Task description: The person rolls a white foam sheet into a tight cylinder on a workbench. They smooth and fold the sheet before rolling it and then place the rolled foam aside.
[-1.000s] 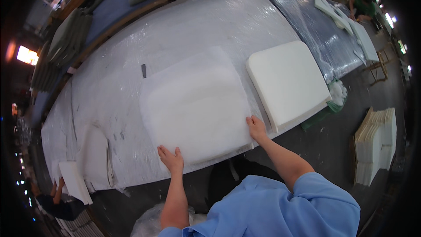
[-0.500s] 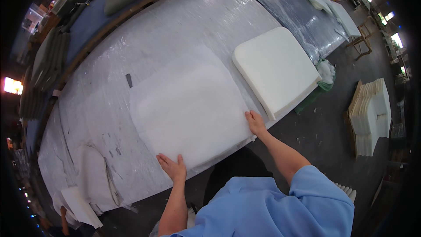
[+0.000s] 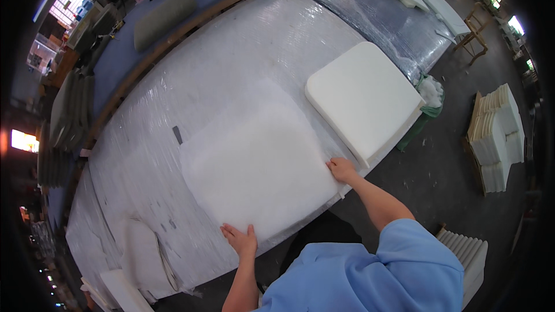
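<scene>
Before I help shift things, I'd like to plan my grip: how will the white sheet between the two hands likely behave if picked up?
The white sheet will probably droop, since its thin far edge lies flat on the plastic-covered table. It is likely light for its size, as it looks fluffy and partly see-through at that edge.

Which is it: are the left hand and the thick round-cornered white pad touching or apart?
Apart: the head view shows the soft white sheet spreading between the left hand and the thick round-cornered white pad.
</scene>
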`<state>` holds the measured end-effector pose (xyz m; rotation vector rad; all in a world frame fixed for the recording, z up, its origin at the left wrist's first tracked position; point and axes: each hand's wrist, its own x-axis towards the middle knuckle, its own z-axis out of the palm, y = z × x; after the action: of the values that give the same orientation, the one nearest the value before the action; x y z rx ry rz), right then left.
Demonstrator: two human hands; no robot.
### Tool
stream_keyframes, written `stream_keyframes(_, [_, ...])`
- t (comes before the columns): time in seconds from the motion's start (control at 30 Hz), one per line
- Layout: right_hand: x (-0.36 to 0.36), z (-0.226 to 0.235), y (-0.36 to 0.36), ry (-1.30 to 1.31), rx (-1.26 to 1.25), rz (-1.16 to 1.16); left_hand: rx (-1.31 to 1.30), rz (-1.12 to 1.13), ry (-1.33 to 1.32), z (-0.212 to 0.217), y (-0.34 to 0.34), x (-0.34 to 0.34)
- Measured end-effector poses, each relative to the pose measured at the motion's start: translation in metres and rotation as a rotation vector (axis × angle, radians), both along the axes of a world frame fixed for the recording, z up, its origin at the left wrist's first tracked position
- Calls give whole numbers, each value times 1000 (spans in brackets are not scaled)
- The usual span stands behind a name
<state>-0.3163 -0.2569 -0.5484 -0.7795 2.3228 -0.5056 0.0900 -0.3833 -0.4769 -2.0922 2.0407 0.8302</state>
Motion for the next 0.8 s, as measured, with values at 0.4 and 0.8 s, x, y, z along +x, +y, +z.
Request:
stream_keyframes(0.4, [-6, 16, -101, -21, -198, -123, -220, -578, -50, -10, -25, -55])
stream_keyframes(0.8, [-17, -9, -104, -31, -191, -313, -336, -595, -21, -20, -32, -49])
